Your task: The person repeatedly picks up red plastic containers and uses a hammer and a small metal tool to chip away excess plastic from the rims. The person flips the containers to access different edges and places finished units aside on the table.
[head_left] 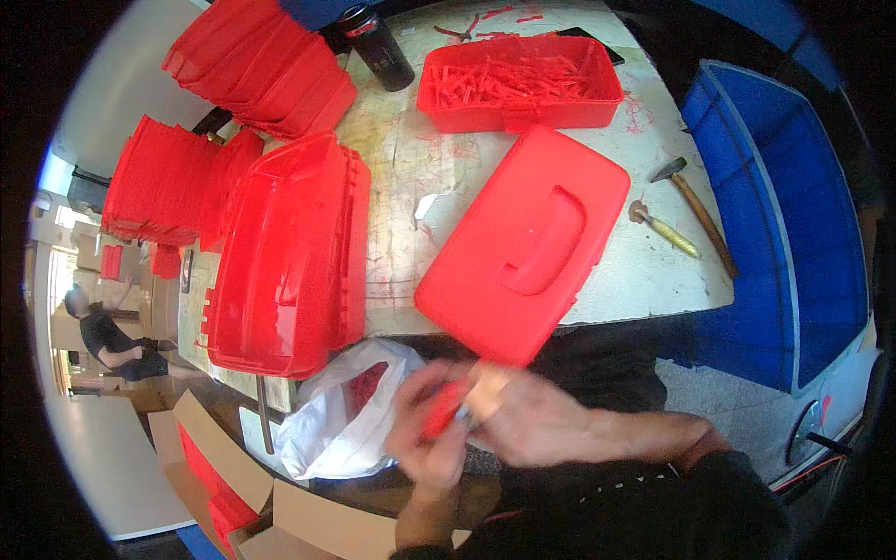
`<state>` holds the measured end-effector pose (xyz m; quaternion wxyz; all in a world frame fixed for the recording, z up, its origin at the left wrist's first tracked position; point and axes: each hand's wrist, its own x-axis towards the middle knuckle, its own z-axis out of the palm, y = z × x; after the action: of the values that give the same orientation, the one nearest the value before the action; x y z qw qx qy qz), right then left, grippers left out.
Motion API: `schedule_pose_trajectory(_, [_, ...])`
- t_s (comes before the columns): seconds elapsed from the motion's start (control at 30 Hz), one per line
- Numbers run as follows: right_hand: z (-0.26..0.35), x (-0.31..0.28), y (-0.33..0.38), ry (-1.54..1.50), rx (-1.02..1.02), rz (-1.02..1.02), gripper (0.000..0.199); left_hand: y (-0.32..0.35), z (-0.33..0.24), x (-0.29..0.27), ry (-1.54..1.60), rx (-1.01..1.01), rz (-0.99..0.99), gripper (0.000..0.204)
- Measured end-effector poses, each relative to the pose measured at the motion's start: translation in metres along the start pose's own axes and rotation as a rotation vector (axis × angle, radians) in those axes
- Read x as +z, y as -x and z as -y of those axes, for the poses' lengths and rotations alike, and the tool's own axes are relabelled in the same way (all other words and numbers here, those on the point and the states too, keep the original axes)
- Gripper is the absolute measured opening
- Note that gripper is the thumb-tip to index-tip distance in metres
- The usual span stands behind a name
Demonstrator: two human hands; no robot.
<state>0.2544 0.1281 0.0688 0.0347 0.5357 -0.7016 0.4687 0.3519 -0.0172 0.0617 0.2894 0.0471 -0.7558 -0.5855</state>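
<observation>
Left hand (429,434): fingers closed around a small red piece (442,409), blurred by motion
Right hand (541,418): curled close against the left, with a pale yellow patch (487,390) at its fingers; I cannot tell whether that is a tool or a finger covering, nor whether this hand grips anything
Small red piece: between the two hands, in front of the near edge of the table (653,285), beside the white bag (322,439)
Red lid (509,252): on the table, handle recess upward, lower corner reaching past the edge just above the hands
Red strips (513,79): heaped in the open red tray (560,116) at the far side
Hammer (705,215): on the right of the table, beside a yellow-handled tool (667,231), neither in a hand
Step at the hands: probably close finger work on the small red piece, with the lid left lying
Next move: seems to call for a steady left pinch and careful right fingertips, as the piece is small and could slip
</observation>
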Motion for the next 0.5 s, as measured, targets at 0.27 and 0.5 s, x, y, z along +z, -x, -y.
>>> schedule_pose_trajectory(0.27, [-0.030,-0.056,0.044,0.053,0.255,-0.354,0.057,-0.101,-0.003,0.112,0.421,-0.160,0.612,0.023])
schedule_pose_trajectory(0.5, [-0.076,-0.068,0.066,-0.668,0.628,-0.557,0.035,-0.188,0.074,0.073,-0.602,-0.066,0.556,0.054])
